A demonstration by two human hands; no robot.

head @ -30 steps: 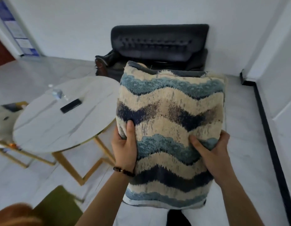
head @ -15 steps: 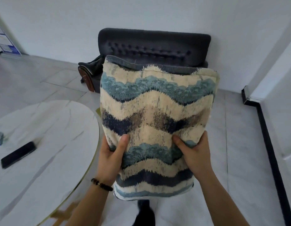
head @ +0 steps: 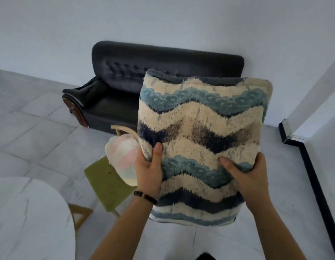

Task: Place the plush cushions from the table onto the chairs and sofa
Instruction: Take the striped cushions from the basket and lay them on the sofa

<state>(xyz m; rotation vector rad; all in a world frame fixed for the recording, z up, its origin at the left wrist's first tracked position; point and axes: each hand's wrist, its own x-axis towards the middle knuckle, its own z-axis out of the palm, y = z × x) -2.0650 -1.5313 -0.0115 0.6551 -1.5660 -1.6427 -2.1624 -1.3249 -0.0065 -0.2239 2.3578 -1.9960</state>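
Head | left hand (head: 148, 171), right hand (head: 251, 177): fingers clamped on shaggy wave-striped cushion (head: 204, 117) (square) | tufted sofa (head: 125, 76) behind

- No text, number, brand or sign can be read anywhere in view.
- wave-striped cushion (head: 209, 117), centre to 3 o'clock: woven bands only, no label legible.
- sofa (head: 162, 59), 12 o'clock: no tag or maker's mark legible.
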